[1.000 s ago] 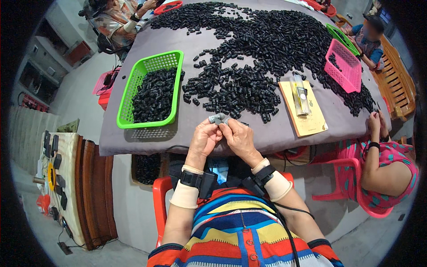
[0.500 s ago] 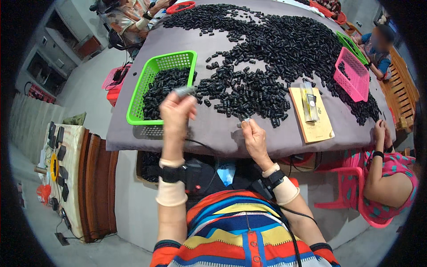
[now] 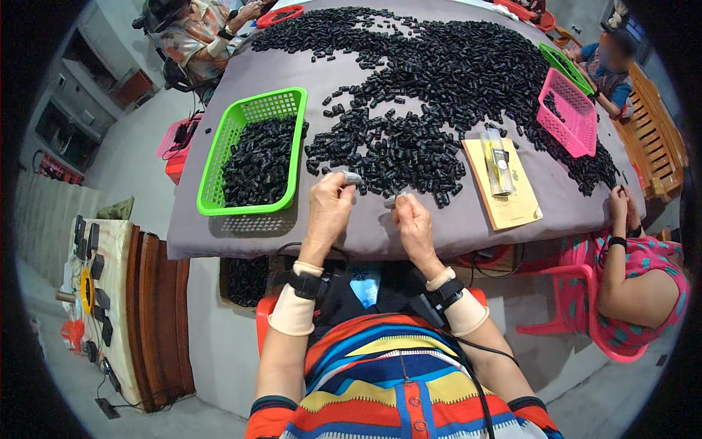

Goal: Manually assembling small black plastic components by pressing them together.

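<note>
My left hand (image 3: 329, 208) is over the near table edge, right of the green basket (image 3: 206, 172). Its thumb and fingers are drawn together, and a grey covering wraps a fingertip. Close by on the right, my right hand (image 3: 415, 228) has its fingers pinched, with a similar grey covering at the tip. Whatever either pinch holds is too small to make out. Just beyond both hands lies a spread of small black cylindrical pieces (image 3: 409, 157). More of these pieces fill much of the green basket.
A yellowish notebook (image 3: 512, 211) with a clear plastic case (image 3: 499, 164) on it lies to the right. Farther right are a pink basket (image 3: 567, 121) and another green basket (image 3: 567, 69). People sit around the table, one near a pink chair (image 3: 541, 300). A cable runs beneath my wrists.
My left hand has come from beside the green basket's right edge toward my right hand. My right hand stays near the table edge, fingers still pinched. The view has shifted slightly.
</note>
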Motion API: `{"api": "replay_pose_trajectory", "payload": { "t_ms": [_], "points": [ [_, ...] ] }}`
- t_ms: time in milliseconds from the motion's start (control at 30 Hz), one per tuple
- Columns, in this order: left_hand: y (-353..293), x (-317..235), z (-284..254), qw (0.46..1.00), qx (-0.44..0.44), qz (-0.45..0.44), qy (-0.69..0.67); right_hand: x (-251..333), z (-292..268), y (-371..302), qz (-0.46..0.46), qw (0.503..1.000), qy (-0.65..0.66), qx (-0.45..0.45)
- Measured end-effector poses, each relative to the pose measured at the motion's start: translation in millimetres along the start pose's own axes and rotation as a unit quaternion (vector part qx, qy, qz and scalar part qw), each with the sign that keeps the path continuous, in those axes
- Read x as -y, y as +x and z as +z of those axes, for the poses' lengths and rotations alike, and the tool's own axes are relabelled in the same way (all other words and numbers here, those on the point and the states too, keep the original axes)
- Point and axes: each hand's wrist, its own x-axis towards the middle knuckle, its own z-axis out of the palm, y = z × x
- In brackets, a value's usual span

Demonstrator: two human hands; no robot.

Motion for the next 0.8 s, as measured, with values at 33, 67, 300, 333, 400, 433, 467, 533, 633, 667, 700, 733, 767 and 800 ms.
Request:
{"api": "replay_pose_trajectory", "payload": {
  "t_ms": [33,67,300,333,400,433,467,533,633,667,700,733,767,800],
  "points": [
    [0,1,6,1.0,0.002,-0.014,0.004,-1,1,0,0.003,1.0,0.005,-0.002],
    [1,3,12,1.0,0.004,-0.029,0.007,-2,2,0,0.007,1.0,0.01,-0.003],
    [-1,1,35,0.983,-0.023,0.003,0.179,-1,2,-1,0.004,1.0,0.015,0.011],
    [-2,-4,34,0.979,0.022,-0.027,0.202,-5,2,-1,-0.006,1.0,0.015,0.008],
    [-1,-12,40,0.974,0.026,-0.029,0.225,-8,2,0,-0.017,1.0,0.017,0.006],
    [-1,-14,40,0.968,0.028,-0.032,0.248,-8,2,0,-0.015,1.0,0.014,0.008],
    [-2,-10,40,0.966,0.025,-0.021,0.255,-8,2,0,-0.012,1.0,0.01,0.011],
    [-6,0,36,0.974,-0.004,-0.005,0.224,-7,1,0,-0.003,1.0,0.005,0.014],
    [-10,0,22,0.988,-0.035,0.027,0.148,-1,2,1,0.016,1.0,0.01,0.019],
    [-13,-2,19,0.997,0.0,-0.065,0.037,1,2,1,0.025,0.999,0.022,0.022],
    [-17,-7,16,0.984,0.034,-0.155,-0.074,0,2,1,0.026,0.999,0.023,0.023],
    [-22,-15,12,0.971,0.057,-0.179,-0.149,0,2,2,0.008,1.0,-0.003,0.028],
    [-25,-20,11,0.971,0.058,-0.179,-0.148,-1,2,2,-0.01,0.999,-0.029,0.033],
    [-28,-24,8,0.965,0.082,-0.171,-0.183,0,4,1,-0.01,0.999,-0.029,0.035]
  ]
}}
